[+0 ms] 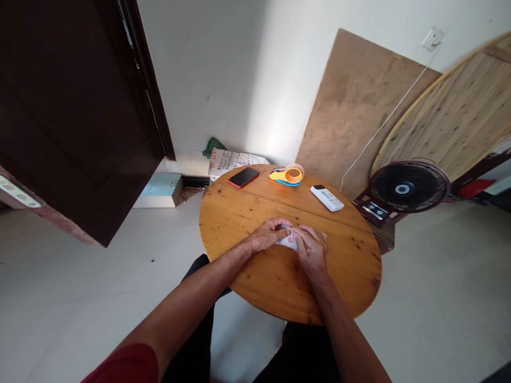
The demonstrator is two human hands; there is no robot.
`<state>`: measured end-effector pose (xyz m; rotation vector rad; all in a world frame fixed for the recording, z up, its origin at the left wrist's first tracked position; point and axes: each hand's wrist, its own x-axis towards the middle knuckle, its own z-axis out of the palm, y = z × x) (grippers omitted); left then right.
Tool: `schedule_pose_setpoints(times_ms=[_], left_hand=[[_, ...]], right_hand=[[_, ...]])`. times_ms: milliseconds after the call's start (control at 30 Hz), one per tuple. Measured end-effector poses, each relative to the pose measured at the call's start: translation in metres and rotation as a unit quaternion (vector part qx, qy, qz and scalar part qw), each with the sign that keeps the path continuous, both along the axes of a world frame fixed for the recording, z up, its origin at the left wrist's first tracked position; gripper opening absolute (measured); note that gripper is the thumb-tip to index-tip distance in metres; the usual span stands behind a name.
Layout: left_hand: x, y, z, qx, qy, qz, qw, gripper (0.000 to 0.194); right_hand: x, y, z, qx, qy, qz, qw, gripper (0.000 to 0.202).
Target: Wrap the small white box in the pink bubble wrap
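Observation:
Between my two hands is a small white packet with pink print [288, 240], low over the middle of the round wooden table [239, 218]. My left hand [269, 234] grips its left side, thumb pressed on top. On the other side, my right hand [313, 247] has its fingers closed on the packet's right edge. Much of the packet is hidden by the fingers, so whether it is sealed or folded I cannot tell.
Along the table's far side lie a red-edged phone [243, 177], an orange and blue tape dispenser [288, 174] and a white remote control [327, 198]. A black fan [409, 186] stands to the right. A dark door [75, 106] is at the left.

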<state>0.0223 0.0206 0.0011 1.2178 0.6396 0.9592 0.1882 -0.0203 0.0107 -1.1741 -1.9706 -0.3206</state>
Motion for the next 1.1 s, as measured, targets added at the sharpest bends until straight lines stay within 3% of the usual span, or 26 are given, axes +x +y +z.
schedule_pose_setpoints(times_ms=[233, 533, 733, 1100], left_hand=[[0.002, 0.0, 0.004, 0.066, 0.081, 0.042, 0.994, 0.033], [0.005, 0.005, 0.001, 0.146, 0.14, 0.066, 0.977, 0.023], [0.006, 0.008, 0.002, 0.247, 0.25, 0.132, 0.927, 0.026], [0.004, 0.006, 0.002, 0.211, 0.23, 0.14, 0.94, 0.027]], right_hand=[[0.001, 0.002, -0.002, -0.005, 0.008, -0.005, 1.0, 0.022], [0.0, 0.001, -0.002, 0.011, -0.03, -0.004, 0.999, 0.02], [0.0, -0.003, 0.001, -0.006, -0.083, -0.04, 0.996, 0.023], [0.001, -0.004, -0.002, -0.034, -0.12, -0.075, 0.989, 0.031]])
